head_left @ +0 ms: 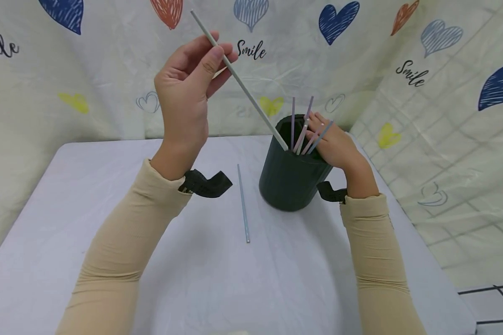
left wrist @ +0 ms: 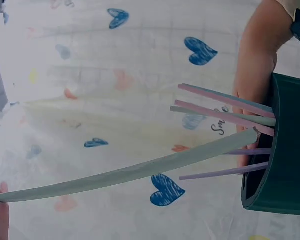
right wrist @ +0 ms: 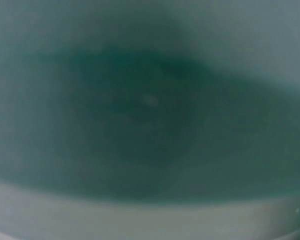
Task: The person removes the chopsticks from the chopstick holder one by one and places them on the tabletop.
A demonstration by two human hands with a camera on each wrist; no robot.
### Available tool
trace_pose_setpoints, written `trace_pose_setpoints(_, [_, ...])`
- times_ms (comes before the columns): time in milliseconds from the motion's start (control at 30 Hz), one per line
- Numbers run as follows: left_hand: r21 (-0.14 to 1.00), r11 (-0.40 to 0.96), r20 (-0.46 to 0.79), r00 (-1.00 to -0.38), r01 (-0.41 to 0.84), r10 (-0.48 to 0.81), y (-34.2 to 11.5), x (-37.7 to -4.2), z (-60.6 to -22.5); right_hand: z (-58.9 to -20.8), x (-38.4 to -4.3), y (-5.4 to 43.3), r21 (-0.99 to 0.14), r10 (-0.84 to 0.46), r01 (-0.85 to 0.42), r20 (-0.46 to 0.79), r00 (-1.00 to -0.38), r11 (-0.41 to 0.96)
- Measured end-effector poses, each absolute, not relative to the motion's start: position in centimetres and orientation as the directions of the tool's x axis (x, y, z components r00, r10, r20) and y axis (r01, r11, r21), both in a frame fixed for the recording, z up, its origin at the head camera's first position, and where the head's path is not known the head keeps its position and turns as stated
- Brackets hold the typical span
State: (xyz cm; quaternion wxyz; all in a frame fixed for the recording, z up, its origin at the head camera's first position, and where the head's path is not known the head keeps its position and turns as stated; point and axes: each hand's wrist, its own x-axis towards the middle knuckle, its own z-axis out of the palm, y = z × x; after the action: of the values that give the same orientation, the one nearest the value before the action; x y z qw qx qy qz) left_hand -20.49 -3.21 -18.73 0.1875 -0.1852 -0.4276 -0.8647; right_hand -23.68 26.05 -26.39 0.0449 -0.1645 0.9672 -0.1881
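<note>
My left hand [head_left: 190,83] pinches a long pale green straw [head_left: 251,95] between thumb and fingers, high over the table. The straw slants down to the right, its lower end at the near rim of a dark green bin [head_left: 287,179]. Several purple, pink, pale and blue straws [left wrist: 225,170] stick out of the bin. At the bin's right side my right hand [head_left: 333,142] holds the rim, with some fingers partly hidden behind the straws. The right wrist view shows only the blurred green bin wall [right wrist: 150,150] close up.
A light blue straw [head_left: 243,204] lies on the white-covered table [head_left: 193,279], left of the bin. Behind the table hangs a cream cloth [head_left: 109,70] printed with hearts and words. Black straps [head_left: 209,184] hang at both wrists.
</note>
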Motion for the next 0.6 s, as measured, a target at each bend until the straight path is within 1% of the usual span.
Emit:
trace_pose_setpoints(133, [0.692, -0.577, 0.422, -0.892, 0.433, -0.164, -4.3, -20.7, -19.2, -26.4, -23.7, 26.2, -0.394, -0.336, -0.299, -0.027, -0.941, 0.869])
trace_pose_setpoints(267, [0.736, -0.581, 0.348, -0.93, 0.348, -0.117, -5.0, -21.1, -20.1, -26.4, -23.7, 26.3, -0.403, -0.344, -0.299, -0.042, -0.938, 0.865])
trace_pose_setpoints(400, [0.803, -0.527, 0.299, -0.953, 0.279, -0.049, -5.6, -21.4, -21.6, -26.4, -23.7, 26.3, -0.403, -0.348, -0.301, -0.046, -0.936, 0.864])
trace_pose_setpoints(600, [0.881, -0.441, 0.196, -0.98, 0.173, 0.008, -6.4, -22.1, -23.8, -26.5, -23.8, 26.3, -0.404, -0.344, -0.302, -0.034, -0.939, 0.864])
